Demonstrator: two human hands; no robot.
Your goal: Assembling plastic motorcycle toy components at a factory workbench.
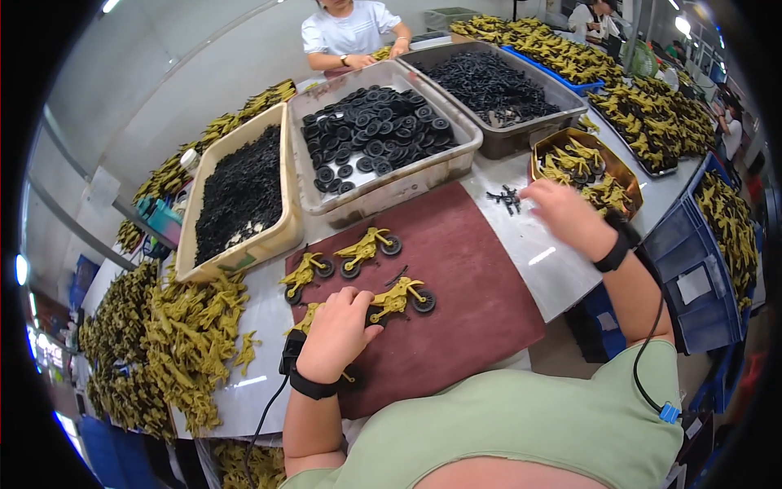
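Note:
On a dark red mat [472, 269] lie several yellow toy motorcycles with black wheels. My left hand [332, 334] is closed over the rear end of one toy motorcycle [399, 300], its thumb and fingers around the black wheel there; the palm hides part of another yellow body [301, 319]. Farther back on the mat are two more, a toy motorcycle [365, 249] and one at its left [306, 275]. My right hand [570, 218], smeared by motion, reaches left with its fingertips beside a small pile of black plastic parts [507, 198] on the white table. Whether it holds a part is unclear.
Behind the mat stand a cream bin of black parts [287, 204], a grey bin of black wheels [468, 155] and a darker bin [574, 110]. Yellow bodies [191, 342] heap at left. A gold tray [631, 183] and blue crate [692, 285] stand right. Across sits a person [350, 37].

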